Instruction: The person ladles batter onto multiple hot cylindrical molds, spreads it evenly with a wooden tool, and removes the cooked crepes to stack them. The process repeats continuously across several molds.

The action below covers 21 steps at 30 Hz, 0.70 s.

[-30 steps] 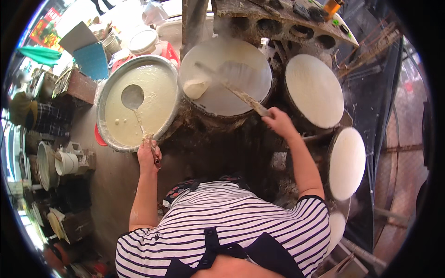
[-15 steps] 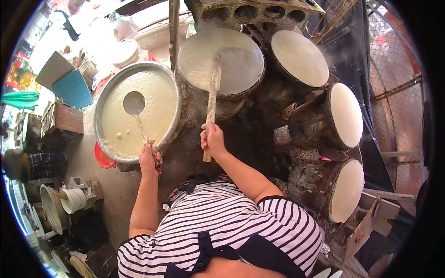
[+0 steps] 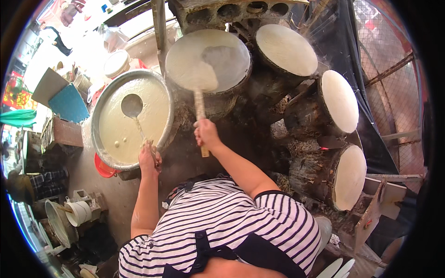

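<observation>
My left hand (image 3: 149, 156) grips the handle of a round metal ladle (image 3: 132, 104), whose head rests in pale batter (image 3: 114, 121) inside a wide metal basin (image 3: 97, 118). My right hand (image 3: 206, 134) is closed round a long, batter-caked wooden spreader (image 3: 200, 103), reaching onto the middle round griddle (image 3: 181, 54). The spreader's far end is hard to tell from the pale batter on the griddle, whose surface shows a grey patch toward the right under faint steam.
Three more pale-topped griddles (image 3: 286, 49) (image 3: 340, 100) (image 3: 349, 177) stand on soot-dark stoves at my right. A holed concrete block (image 3: 208, 13) lies beyond. A red tub (image 3: 102, 167), white bucket (image 3: 77, 214) and blue board (image 3: 69, 99) are at left. A distant person (image 3: 59, 39) appears upper left.
My right hand has swung left and the spreader turned from diagonal to nearly upright in view. Pale batter on the middle griddle has shifted. My left hand still holds the ladle.
</observation>
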Each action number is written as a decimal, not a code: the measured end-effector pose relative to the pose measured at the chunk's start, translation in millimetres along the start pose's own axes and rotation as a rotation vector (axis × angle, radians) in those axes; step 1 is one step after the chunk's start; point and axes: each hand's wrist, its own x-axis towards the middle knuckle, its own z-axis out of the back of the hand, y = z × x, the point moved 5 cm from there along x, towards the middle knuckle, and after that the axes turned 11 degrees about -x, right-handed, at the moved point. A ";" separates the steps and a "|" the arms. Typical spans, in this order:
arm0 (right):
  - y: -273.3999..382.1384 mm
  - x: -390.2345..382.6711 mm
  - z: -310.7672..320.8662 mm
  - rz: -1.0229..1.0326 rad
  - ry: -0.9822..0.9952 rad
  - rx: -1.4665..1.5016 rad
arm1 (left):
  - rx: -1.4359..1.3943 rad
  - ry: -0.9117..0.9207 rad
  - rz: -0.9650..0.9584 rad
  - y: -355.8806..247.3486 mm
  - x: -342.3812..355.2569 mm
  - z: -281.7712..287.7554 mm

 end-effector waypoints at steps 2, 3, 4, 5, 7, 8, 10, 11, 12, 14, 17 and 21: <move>0.6 9.8 -18.4 0.073 0.065 -0.195 | -0.008 0.016 -0.001 -0.4 -6.3 -6.5; 0.0 19.2 -19.7 0.108 0.096 -0.310 | 0.001 0.021 -0.008 0.9 -6.4 -9.0; 0.2 24.9 -15.6 0.077 0.083 -0.360 | 0.012 0.018 -0.016 0.7 -5.7 -6.9; 4.4 25.0 -3.3 0.119 0.024 -0.392 | 0.014 0.022 -0.024 0.7 -3.4 -7.5; 0.4 30.4 37.3 0.078 -0.019 -0.339 | 0.041 0.017 -0.035 0.5 -1.6 -9.3; 4.0 25.5 56.7 0.032 -0.012 -0.274 | 0.049 0.012 -0.042 1.1 -1.9 -10.6; 13.9 21.5 85.9 -0.027 -0.008 -0.192 | 0.027 0.024 -0.058 2.8 -3.8 -19.9; 18.7 18.0 92.8 -0.062 -0.010 -0.083 | 0.017 0.033 -0.066 4.1 -5.8 -25.4; 16.8 12.3 88.5 -0.074 0.011 -0.066 | 0.019 0.020 -0.062 6.8 -9.9 -28.2; 12.5 3.7 68.6 -0.013 0.079 -0.114 | 0.033 0.006 -0.062 9.9 -15.8 -40.1; 6.3 19.3 63.2 0.179 0.057 -0.469 | 0.029 0.056 -0.058 13.8 -16.7 -46.2; 19.4 30.7 127.7 -0.030 0.051 -0.484 | 0.034 0.026 -0.081 16.5 -18.7 -56.2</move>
